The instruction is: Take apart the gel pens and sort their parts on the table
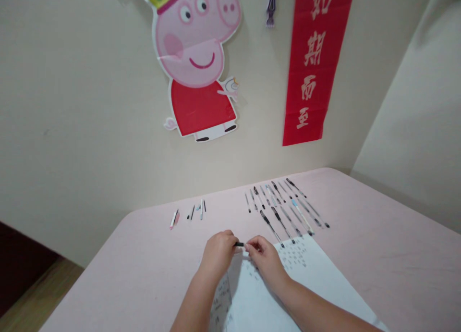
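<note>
Both my hands meet over the middle of the pink table (378,255). My left hand (218,252) is closed round a small black pen (239,244), whose dark end pokes out to the right. My right hand (262,255) pinches the other end of that pen between thumb and fingers. Under my hands lies a white sheet of paper (309,284) with handwritten marks. Just beyond my right hand, several pens (284,207) are laid out in rows.
A smaller group of pens and pen parts (196,211) and a red-and-white pen (174,219) lie at the far left of the table. The wall behind carries a cartoon pig cut-out (198,58) and a red banner (313,63).
</note>
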`<action>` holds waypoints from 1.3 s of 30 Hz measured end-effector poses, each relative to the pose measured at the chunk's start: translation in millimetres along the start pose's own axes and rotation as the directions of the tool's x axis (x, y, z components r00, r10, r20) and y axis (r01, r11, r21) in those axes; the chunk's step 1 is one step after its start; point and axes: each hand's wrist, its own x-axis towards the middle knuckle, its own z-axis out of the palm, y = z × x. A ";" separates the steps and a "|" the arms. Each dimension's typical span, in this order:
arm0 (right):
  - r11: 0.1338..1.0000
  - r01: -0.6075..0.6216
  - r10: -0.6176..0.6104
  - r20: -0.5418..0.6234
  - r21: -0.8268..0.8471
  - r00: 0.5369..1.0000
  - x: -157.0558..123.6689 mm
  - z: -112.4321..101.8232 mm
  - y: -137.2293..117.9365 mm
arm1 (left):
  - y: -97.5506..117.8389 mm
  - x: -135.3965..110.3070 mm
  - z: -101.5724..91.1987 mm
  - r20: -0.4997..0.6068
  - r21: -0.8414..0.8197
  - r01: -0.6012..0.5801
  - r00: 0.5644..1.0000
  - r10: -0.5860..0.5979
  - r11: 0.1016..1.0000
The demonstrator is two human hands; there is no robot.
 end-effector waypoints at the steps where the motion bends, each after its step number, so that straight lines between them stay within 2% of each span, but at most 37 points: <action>1: 1.000 -0.006 0.006 0.008 -0.001 1.000 -0.1 0.1 0.9 | -0.8 0.1 0.5 -0.002 0.002 -0.005 1.000 0.005 1.000; 10: 0.999 -0.028 0.026 0.070 0.034 0.997 -2.1 0.0 1.9 | -5.3 0.9 6.0 -0.029 -0.014 -0.040 0.999 0.040 0.999; 15: 0.997 0.073 -0.073 0.013 -0.028 0.997 -2.7 0.3 -4.8 | -7.9 1.1 3.4 -0.020 0.004 -0.001 1.000 0.001 1.000; 18: 0.995 0.092 -0.091 0.023 -0.047 0.996 -2.2 0.8 -2.5 | -7.9 1.3 3.8 -0.017 0.010 -0.002 1.000 0.002 1.000; 26: 0.997 0.032 -0.027 0.079 -0.067 0.997 -1.7 1.5 1.4 | -4.8 0.9 5.0 -0.004 0.019 -0.022 1.000 0.022 1.000; 30: 0.994 0.093 -0.093 0.005 -0.052 0.996 -2.3 1.9 -2.8 | -4.9 0.1 0.8 -0.004 0.019 -0.005 1.000 0.005 1.000; 39: 0.994 0.077 -0.072 0.055 -0.079 0.996 -1.5 1.9 2.2 | -6.3 1.6 5.3 0.002 0.013 -0.019 1.000 0.019 1.000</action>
